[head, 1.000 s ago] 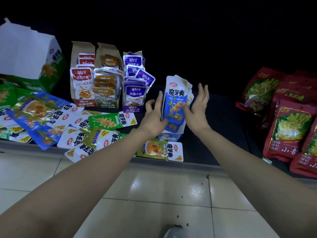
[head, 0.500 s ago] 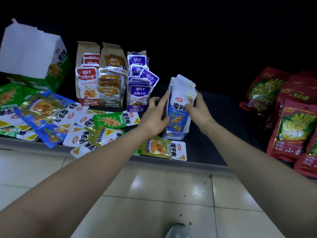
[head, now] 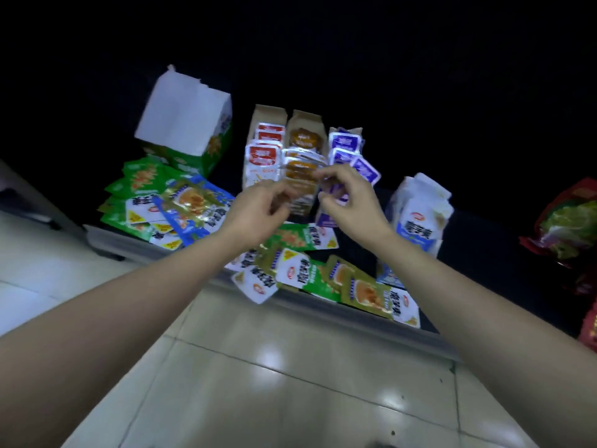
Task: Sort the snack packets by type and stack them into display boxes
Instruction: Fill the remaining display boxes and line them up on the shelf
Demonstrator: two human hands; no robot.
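My left hand point(head: 258, 206) and right hand point(head: 350, 197) hang close together without touching, in front of three narrow display boxes at the far side of the counter point(head: 481, 244). These hold red packets point(head: 262, 156), brown packets point(head: 302, 163) and purple packets point(head: 344, 145). Both hands have their fingers curled in, but the view is smeared, so I cannot tell whether either pinches a brown packet or holds nothing. The unsorted stock lies nearer to me than the hands do. A green packet point(head: 300, 237) lies flat just under my wrists, its long axis running left to right. The gold packets point(head: 365, 289) sit at the counter's near edge, slanting down to the right, and a bigger heap of green and blue packets point(head: 168, 202) spreads to the left. The blue-and-white packet box point(head: 420, 218) stands upright to the right of my right hand, apart from it. I judge the next pick calls for drawing back and down toward me. My left hand is closer to the left heap, and my right is closer to the gold packets and the blue-and-white packet box. A large green-and-white carton point(head: 187, 130) stands far left.
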